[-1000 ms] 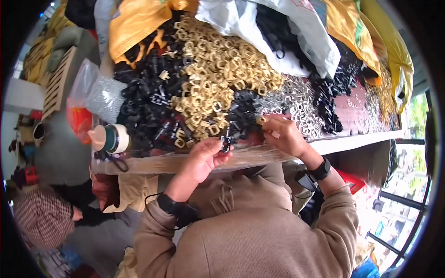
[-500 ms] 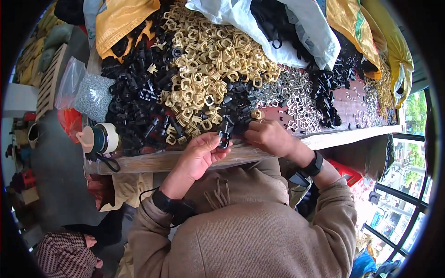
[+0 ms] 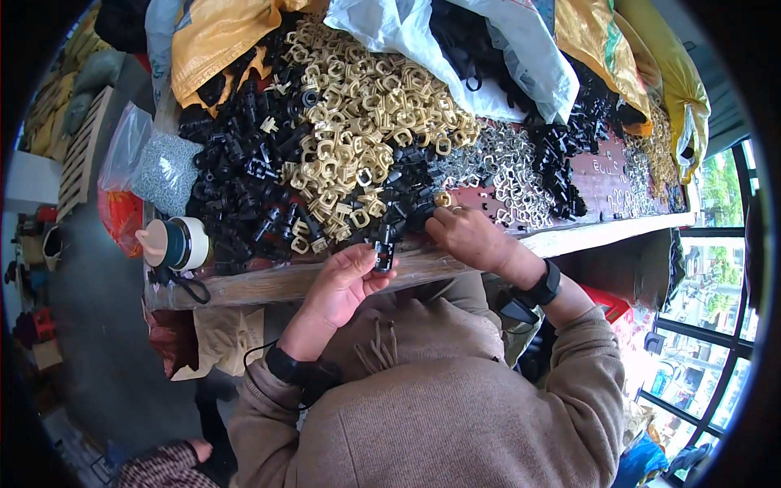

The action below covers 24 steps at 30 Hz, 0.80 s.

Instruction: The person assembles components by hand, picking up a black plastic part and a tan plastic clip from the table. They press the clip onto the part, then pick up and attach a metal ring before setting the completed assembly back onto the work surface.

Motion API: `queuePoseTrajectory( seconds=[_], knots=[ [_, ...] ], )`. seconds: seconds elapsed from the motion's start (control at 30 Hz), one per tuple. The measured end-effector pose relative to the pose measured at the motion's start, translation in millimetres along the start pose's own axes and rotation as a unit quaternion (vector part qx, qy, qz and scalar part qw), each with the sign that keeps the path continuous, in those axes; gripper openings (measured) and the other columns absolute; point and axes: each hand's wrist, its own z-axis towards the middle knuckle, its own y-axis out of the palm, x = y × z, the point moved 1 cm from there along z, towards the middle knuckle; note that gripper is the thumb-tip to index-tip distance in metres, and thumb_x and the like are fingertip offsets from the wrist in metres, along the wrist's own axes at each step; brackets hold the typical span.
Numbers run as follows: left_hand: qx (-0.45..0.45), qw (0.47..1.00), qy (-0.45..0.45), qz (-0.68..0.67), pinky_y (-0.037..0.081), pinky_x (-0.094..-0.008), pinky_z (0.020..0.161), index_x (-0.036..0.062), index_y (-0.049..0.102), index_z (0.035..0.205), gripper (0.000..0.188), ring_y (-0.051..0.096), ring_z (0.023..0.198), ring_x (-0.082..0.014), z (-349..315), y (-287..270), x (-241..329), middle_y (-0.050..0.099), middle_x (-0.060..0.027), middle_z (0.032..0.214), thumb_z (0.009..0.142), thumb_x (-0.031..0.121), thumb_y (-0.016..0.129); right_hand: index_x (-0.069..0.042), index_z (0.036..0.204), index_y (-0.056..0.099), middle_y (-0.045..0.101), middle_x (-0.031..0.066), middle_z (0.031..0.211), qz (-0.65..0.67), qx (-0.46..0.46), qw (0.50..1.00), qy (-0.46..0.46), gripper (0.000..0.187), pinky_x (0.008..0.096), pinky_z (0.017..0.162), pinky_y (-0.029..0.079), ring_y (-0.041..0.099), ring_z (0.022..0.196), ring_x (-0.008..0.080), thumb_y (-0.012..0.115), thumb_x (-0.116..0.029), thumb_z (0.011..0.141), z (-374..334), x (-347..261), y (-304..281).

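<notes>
Just over the table's near edge, my left hand (image 3: 340, 286) pinches a small black plastic fitting (image 3: 384, 259) between thumb and fingers, its shiny, slotted end tilted toward me. My right hand (image 3: 476, 237) rests a little to the right, fingers curled down at black parts (image 3: 421, 216) on the table; whatever is in its fingertips is hidden. One tan piece (image 3: 442, 198) lies just beyond those fingers. Behind both hands spreads a heap of tan plastic clips (image 3: 358, 122), with a pile of black plastic fittings (image 3: 236, 171) to its left.
Silvery metal clips (image 3: 517, 183) and more black pieces (image 3: 557, 163) cover the right side. A bag of small grey pieces (image 3: 165, 172) and a lidded cup (image 3: 185, 242) stand at left. White (image 3: 390, 28) and orange sacks (image 3: 215, 49) line the back. Another person's patterned sleeve (image 3: 167, 465) shows lower left.
My left hand and the black fitting have come slightly down and left, toward me. The right hand stays curled at the black parts. The other person's sleeve has shifted down and right.
</notes>
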Motion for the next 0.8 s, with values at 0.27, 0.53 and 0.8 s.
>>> queuePoseTrajectory(
  seconds=[0.27, 0.53, 0.8],
  knots=[
    [-0.007, 0.999, -0.028, 0.025, 0.049, -0.0261, 0.068, 0.0008, 0.052, 0.099, 0.025, 0.058, 0.079, -0.0178, 21, 7, 2, 0.058, -0.0127, 0.092, 0.083, 0.02, 0.052, -0.006, 0.089, 0.051, 0.051, 0.008, 0.075, 0.17, 0.082, 0.959, 0.212, 0.017, 0.0334, 0.056, 0.046, 0.055, 0.064, 0.0264, 0.053, -0.005, 0.072, -36, 38, -5],
    [0.003, 0.998, -0.042, 0.043, 0.048, -0.0258, 0.067, 0.0001, 0.052, 0.099, 0.026, 0.058, 0.079, -0.0176, 36, 12, 4, 0.058, -0.0125, 0.093, 0.083, 0.02, 0.053, -0.007, 0.091, 0.051, 0.051, 0.0096, 0.075, 0.079, 0.151, 0.909, 0.381, 0.017, 0.0364, 0.055, 0.044, 0.054, 0.065, 0.0291, 0.054, -0.008, 0.074, -63, 74, -4],
    [0.007, 0.998, -0.039, 0.051, 0.048, -0.0263, 0.068, 0.0006, 0.052, 0.1, 0.026, 0.058, 0.079, -0.0178, 32, 19, -1, 0.059, -0.0123, 0.092, 0.083, 0.021, 0.053, -0.008, 0.082, 0.051, 0.052, 0.0092, 0.074, 0.083, 0.146, 0.919, 0.356, 0.011, 0.0367, 0.05, 0.043, 0.053, 0.058, 0.031, 0.056, -0.012, 0.073, -75, 91, 19]
  ],
)
